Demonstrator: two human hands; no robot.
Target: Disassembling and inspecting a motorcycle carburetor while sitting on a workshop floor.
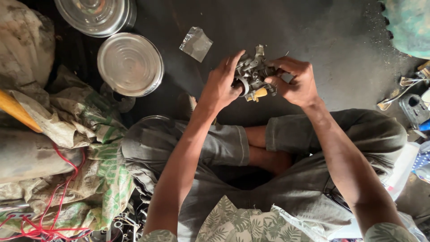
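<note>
1. The floor [286,27] was dark, stained concrete, and the person sat on it cross-legged in grey trousers, seen from above.
2. Both hands were raised over the knees around a small grey metal carburettor [253,74], which hung clear of the floor between them.
3. The left hand [219,85] was curled against the carburettor's left side, fingers bent over its top edge and thumb pressed near a round ring on its body.
4. The right hand [298,83] gripped the right side, fingers closed over the top and thumb set against the front of the casting.
5. A yellow fitting [260,94] stuck out at the carburettor's lower edge, just beside the right thumb.
6. A crumpled clear plastic bag [196,43] lay on the floor a little beyond the left hand.
7. Two round steel lids [130,64] sat further to the left, one above the other.
8. Printed woven sacks [96,134] were heaped at the left, with red wire [67,168] trailing over them.
9. Metal tools and parts [410,96] lay at the right edge.
</note>
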